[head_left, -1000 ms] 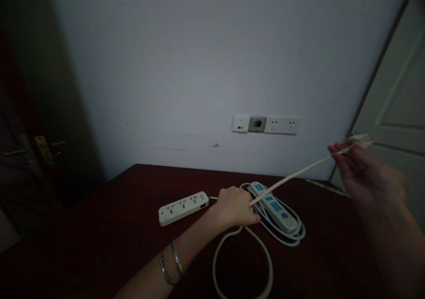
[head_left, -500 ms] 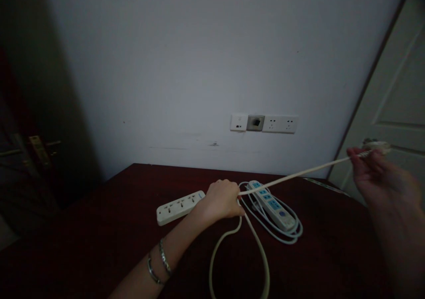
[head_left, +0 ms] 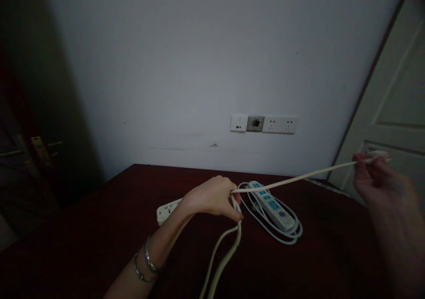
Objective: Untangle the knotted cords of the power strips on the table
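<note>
My left hand (head_left: 217, 198) is curled around a cream power cord (head_left: 295, 179) above the table, with strands of it hanging down from the thumb toward the bottom of the view. From there the cord runs taut up to the right. At its far end my right hand (head_left: 378, 175) pinches it close to a pale plug (head_left: 378, 154), which is blurred. Behind my left wrist lies a white power strip (head_left: 168, 209), partly covered by the forearm. A second strip with blue sockets (head_left: 272, 206) rests right of my left hand, its white cord (head_left: 297, 234) coiled around it.
The dark red table (head_left: 133, 192) meets a pale wall (head_left: 186, 68). Wall sockets (head_left: 279, 125) and a switch plate (head_left: 255, 123) sit above its back edge. A white door (head_left: 398, 104) stands at right, and a dark door with a brass handle (head_left: 40, 150) at left.
My left hand has shifted slightly left and turned, covering more of the white strip. The hanging loop has narrowed, its strands now closer together and further left. My right hand has dropped slightly.
</note>
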A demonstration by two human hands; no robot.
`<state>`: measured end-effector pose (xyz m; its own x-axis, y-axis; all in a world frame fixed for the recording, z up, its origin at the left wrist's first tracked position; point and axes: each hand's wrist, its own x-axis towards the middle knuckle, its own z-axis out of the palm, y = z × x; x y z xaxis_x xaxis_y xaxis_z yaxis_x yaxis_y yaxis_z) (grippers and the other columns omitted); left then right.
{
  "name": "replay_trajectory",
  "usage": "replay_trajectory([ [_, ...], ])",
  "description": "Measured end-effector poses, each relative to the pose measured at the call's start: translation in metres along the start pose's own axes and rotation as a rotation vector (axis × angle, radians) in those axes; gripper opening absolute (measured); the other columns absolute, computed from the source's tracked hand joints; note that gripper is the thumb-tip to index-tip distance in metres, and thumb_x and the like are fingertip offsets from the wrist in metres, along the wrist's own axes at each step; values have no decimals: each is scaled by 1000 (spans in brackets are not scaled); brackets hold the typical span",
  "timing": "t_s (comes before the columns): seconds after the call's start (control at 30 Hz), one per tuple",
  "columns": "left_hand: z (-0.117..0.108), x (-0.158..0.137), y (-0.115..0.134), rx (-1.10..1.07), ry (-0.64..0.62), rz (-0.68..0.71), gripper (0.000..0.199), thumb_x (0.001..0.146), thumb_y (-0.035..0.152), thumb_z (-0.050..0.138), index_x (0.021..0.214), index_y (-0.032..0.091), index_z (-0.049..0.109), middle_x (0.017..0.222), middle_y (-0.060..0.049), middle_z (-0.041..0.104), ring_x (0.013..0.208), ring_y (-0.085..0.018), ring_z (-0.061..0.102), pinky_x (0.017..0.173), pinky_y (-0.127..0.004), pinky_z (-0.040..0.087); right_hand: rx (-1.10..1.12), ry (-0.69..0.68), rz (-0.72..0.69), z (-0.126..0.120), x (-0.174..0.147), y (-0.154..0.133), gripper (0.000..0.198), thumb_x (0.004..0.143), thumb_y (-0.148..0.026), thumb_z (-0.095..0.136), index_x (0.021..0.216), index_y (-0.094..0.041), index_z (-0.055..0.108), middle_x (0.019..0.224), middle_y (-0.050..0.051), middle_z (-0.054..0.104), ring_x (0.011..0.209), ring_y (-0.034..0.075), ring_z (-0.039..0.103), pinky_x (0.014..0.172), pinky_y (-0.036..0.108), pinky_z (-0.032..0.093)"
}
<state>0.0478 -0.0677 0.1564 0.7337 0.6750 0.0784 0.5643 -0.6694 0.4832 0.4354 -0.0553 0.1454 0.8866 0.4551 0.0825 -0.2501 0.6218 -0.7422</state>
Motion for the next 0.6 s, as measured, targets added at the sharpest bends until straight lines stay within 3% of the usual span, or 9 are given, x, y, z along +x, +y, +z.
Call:
replay_trajectory([
  [0.1, 0, 8, -15, -115, -10, -5, 35, 59, 38, 70, 82, 12, 68, 67, -2, 65, 59, -11, 56, 52, -20, 38, 24, -19, 17, 7, -14, -6, 34, 83, -6, 42, 52, -18, 48, 89, 8, 59, 78, 9, 61, 81, 19, 47],
  [0.2, -4, 13, -29, -314, -113, -2, 42, 59, 38, 73, 92, 12, 68, 75, -4, 67, 66, -12, 59, 61, -22, 43, 68, -13, 32, 17, -33, -15, 34, 86, -10, 43, 53, -18, 49, 98, 7, 61, 80, 6, 61, 84, 16, 44],
  [0.4, -4, 11, -41, -781, -306, 81, 34, 65, 30, 71, 95, 13, 68, 91, -7, 68, 88, -16, 61, 85, -30, 43, 149, 24, 25, 23, -48, -25, 34, 87, -9, 38, 57, -20, 47, 110, 3, 61, 93, 6, 60, 92, 16, 39],
  [0.5, 15, 8, -43, -1049, -245, 106, 28, 66, 27, 69, 88, 10, 66, 90, -8, 67, 91, -17, 60, 92, -33, 39, 165, 23, -60, 18, -41, -26, 35, 87, -9, 36, 55, -20, 45, 114, 4, 59, 103, 8, 57, 90, 20, 41],
  [0.6, 40, 4, -40, -1265, -69, 99, 21, 64, 23, 69, 78, 11, 60, 83, -7, 64, 86, -18, 61, 94, -37, 37, 230, 17, -88, 16, -37, -26, 39, 87, -5, 34, 51, -17, 42, 105, 6, 59, 88, 5, 59, 76, 19, 45],
])
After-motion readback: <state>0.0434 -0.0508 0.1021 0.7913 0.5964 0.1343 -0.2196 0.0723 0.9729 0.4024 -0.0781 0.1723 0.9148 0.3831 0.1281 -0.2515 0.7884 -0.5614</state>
